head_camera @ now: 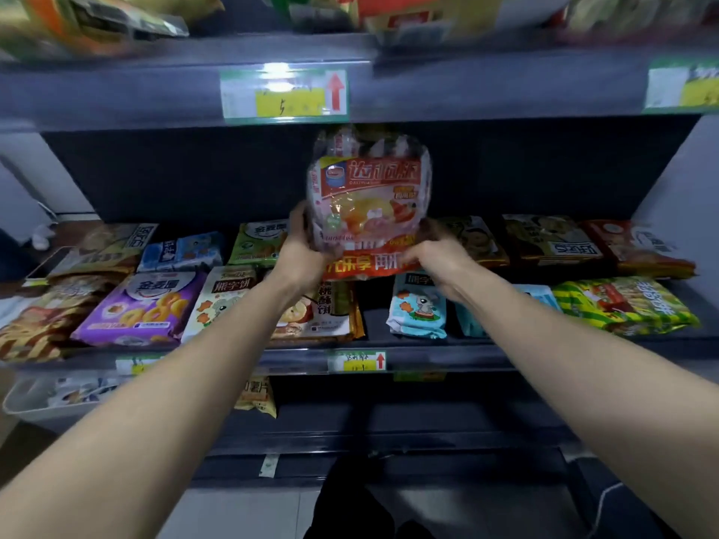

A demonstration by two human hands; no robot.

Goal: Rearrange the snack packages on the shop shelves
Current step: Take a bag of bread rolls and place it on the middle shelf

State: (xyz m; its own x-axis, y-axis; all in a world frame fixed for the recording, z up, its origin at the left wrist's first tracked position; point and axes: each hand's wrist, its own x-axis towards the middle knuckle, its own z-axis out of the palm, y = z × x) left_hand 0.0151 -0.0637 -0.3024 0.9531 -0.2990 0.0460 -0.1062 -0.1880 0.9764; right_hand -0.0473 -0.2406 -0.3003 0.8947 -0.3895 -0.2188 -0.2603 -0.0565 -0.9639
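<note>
A large red and clear snack bag (369,196) stands upright above the middle shelf (428,359), held between both hands. My left hand (305,247) grips its lower left corner, fingers curled behind it. My right hand (430,252) grips the lower right edge near its red bottom strip. Flat snack packages lie in rows under and around it: a purple bag (140,309), a white bear-biscuit bag (225,301), a light blue mouse bag (418,309) and a green-yellow bag (622,309).
The upper shelf (467,87) carries blurred bags and a price tag (284,96). Brown and orange packs (552,239) line the back right. A lower shelf holds a yellow chip bag (256,396). A white tray (39,398) sits low left.
</note>
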